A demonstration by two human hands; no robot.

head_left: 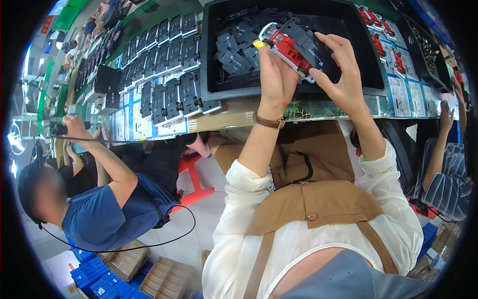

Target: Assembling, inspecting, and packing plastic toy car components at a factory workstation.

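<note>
Over the black bin, a toy car body (288,49) with red inner parts and a white shell lies tilted across the fingers of my left hand (279,74). A yellow cover sits on the tip of that hand's thumb. Against the car's far side lies a dark grey chassis plate (307,42); whether it is seated on the body I cannot tell. My right hand (343,74) curls round the right end, fingertips at the plate's edge and thumb at the car's lower end near a wheel. Many more loose dark plates (234,55) are heaped in the bin (294,92).
To the left, rows of toy cars (172,97) rest with dark undersides up. Red and white car bodies (398,62) stand on printed sheets at the right. A co-worker in blue (99,214) sits at my left, and another person's striped sleeve (445,174) shows at the right.
</note>
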